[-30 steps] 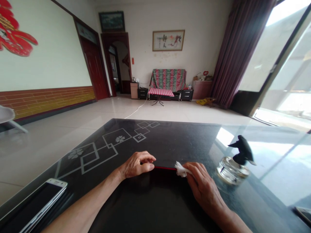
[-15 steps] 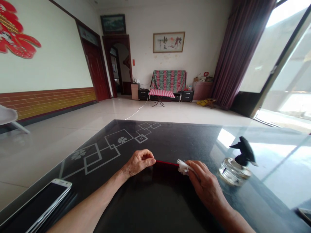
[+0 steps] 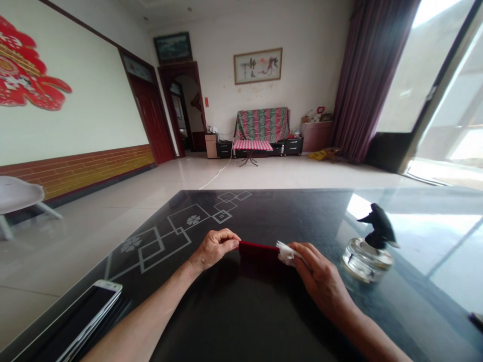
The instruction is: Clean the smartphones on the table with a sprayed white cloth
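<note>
A thin, flat red rectangular object [image 3: 258, 248] is held up above the black table, its bright top edge towards me and its dark red face blending into the reflection below. My left hand [image 3: 217, 249] pinches its left end between thumb and fingers. In my right hand [image 3: 316, 269] is a crumpled white tissue [image 3: 286, 252], bunched under the fingers at the object's right end. Whether the right fingers also grip the object itself, I cannot tell. To the right of that hand stands a clear spray bottle [image 3: 367, 260] with a black trigger head.
A white-edged smartphone [image 3: 88, 319] lies at the table's left near side. Grey squares and flowers pattern the glossy black tabletop [image 3: 294, 211]. A dark object [image 3: 476, 320] shows at the right edge. Beyond are a white chair [image 3: 22, 196] and a small checked table [image 3: 252, 145].
The red object has been raised slightly and shows more of its face. Both hands keep their hold. My view has shifted a little, moving the phone rightward in the picture.
</note>
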The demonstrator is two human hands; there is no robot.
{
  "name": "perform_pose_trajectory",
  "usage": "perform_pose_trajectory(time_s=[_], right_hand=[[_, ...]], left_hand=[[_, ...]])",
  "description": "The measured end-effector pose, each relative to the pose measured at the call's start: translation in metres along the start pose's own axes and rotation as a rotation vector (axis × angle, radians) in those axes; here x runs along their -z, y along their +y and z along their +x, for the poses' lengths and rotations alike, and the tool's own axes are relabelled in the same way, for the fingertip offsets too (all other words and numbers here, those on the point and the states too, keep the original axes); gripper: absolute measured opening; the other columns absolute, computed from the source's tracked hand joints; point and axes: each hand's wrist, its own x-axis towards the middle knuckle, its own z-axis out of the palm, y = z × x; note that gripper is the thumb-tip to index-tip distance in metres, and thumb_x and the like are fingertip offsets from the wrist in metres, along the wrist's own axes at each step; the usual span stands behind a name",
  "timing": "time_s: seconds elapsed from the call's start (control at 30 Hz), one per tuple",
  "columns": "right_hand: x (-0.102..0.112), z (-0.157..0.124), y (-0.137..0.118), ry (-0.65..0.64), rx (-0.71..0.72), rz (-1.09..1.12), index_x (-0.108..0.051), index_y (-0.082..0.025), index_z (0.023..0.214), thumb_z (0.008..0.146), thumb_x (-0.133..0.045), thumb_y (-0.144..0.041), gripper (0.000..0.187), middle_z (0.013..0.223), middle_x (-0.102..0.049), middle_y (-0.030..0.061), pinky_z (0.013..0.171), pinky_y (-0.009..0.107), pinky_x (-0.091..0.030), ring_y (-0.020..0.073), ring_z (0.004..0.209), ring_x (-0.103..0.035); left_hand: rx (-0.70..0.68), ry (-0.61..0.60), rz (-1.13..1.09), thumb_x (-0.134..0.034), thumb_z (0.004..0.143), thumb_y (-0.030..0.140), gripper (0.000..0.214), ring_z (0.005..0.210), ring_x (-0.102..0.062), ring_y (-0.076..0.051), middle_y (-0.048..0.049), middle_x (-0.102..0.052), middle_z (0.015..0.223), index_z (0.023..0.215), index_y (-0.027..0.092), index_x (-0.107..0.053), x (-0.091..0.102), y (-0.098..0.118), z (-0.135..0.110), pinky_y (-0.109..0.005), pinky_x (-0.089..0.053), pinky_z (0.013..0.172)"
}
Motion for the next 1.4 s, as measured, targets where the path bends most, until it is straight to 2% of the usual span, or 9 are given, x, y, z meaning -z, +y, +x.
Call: perform_pose_trajectory(time_s=[0.17, 0.3, 0.53, 0.67, 0.87, 1.0, 1.17, 1.4], right_hand=[[0.000, 0.002, 0.000, -0.001, -0.008, 0.023, -0.059, -0.022, 0.105, 0.094, -0.043, -0.028, 0.021, 0.098, -0.063, 0.0055, 0.075, 0.025, -0.051, 0.0166, 0.084, -0.063], [0.000, 0.001, 0.000, -0.009, -0.019, 0.043, -0.060, -0.021, 0.107, 0.094, -0.043, -0.028, 0.022, 0.100, -0.063, 0.0063, 0.076, 0.026, -0.052, 0.0169, 0.086, -0.064], [0.007, 0.002, -0.002, -0.030, -0.031, 0.117, -0.061, -0.021, 0.105, 0.094, -0.044, -0.027, 0.021, 0.104, -0.064, 0.0071, 0.077, 0.024, -0.051, 0.0162, 0.088, -0.064], [0.008, 0.001, 0.003, -0.020, -0.059, 0.148, -0.061, -0.020, 0.107, 0.094, -0.045, -0.028, 0.022, 0.105, -0.064, 0.0070, 0.078, 0.023, -0.050, 0.0159, 0.091, -0.063], [0.007, -0.002, 0.016, -0.002, -0.153, 0.184, -0.063, -0.020, 0.109, 0.092, -0.049, -0.033, 0.025, 0.104, -0.068, 0.0050, 0.079, 0.023, -0.051, 0.0161, 0.091, -0.065], [0.007, -0.003, 0.018, 0.019, -0.251, 0.216, -0.065, -0.018, 0.111, 0.089, -0.052, -0.038, 0.032, 0.102, -0.072, 0.0056, 0.080, 0.026, -0.053, 0.0190, 0.090, -0.067], [0.005, -0.003, 0.019, -0.018, -0.337, 0.271, -0.066, -0.016, 0.114, 0.087, -0.053, -0.041, 0.039, 0.100, -0.073, 0.0059, 0.081, 0.029, -0.054, 0.0211, 0.089, -0.068], [0.006, 0.000, 0.017, 0.001, -0.349, 0.308, -0.068, -0.016, 0.110, 0.086, -0.053, -0.042, 0.038, 0.091, -0.073, 0.0033, 0.067, 0.025, -0.054, 0.0187, 0.078, -0.067]], left_hand=[[-0.056, 0.012, 0.088, -0.067, 0.078, 0.029, 0.014, 0.072, -0.058, -0.015, -0.0026, -0.064, 0.079, 0.081, 0.016, -0.071, 0.001, 0.002, 0.000, -0.023, -0.045, 0.066], [-0.075, 0.026, 0.156, -0.064, 0.080, 0.030, 0.014, 0.070, -0.056, -0.015, -0.0018, -0.062, 0.078, 0.079, 0.017, -0.068, -0.001, 0.007, 0.000, -0.023, -0.043, 0.065], [-0.033, -0.061, 0.246, -0.057, 0.086, 0.030, 0.015, 0.069, -0.053, -0.013, 0.0008, -0.059, 0.074, 0.081, 0.017, -0.063, 0.000, 0.013, -0.001, -0.022, -0.041, 0.065], [-0.054, -0.058, 0.266, -0.054, 0.087, 0.030, 0.015, 0.069, -0.052, -0.014, 0.0008, -0.058, 0.075, 0.083, 0.017, -0.061, -0.001, 0.013, -0.002, -0.023, -0.041, 0.066], [-0.026, -0.080, 0.247, -0.053, 0.088, 0.032, 0.017, 0.069, -0.050, -0.014, 0.0011, -0.056, 0.074, 0.083, 0.017, -0.060, -0.001, 0.014, -0.002, -0.023, -0.040, 0.066], [0.019, -0.086, 0.220, -0.053, 0.087, 0.033, 0.018, 0.069, -0.051, -0.014, 0.0011, -0.057, 0.074, 0.083, 0.017, -0.060, 0.000, 0.014, -0.001, -0.023, -0.040, 0.066], [0.036, -0.054, 0.200, -0.053, 0.086, 0.035, 0.019, 0.067, -0.051, -0.014, 0.0016, -0.057, 0.071, 0.082, 0.018, -0.060, 0.001, 0.011, -0.001, -0.022, -0.040, 0.064], [0.068, -0.034, 0.154, -0.056, 0.085, 0.035, 0.019, 0.065, -0.052, -0.014, 0.0012, -0.059, 0.069, 0.083, 0.017, -0.062, 0.000, 0.009, -0.002, -0.022, -0.041, 0.062]])
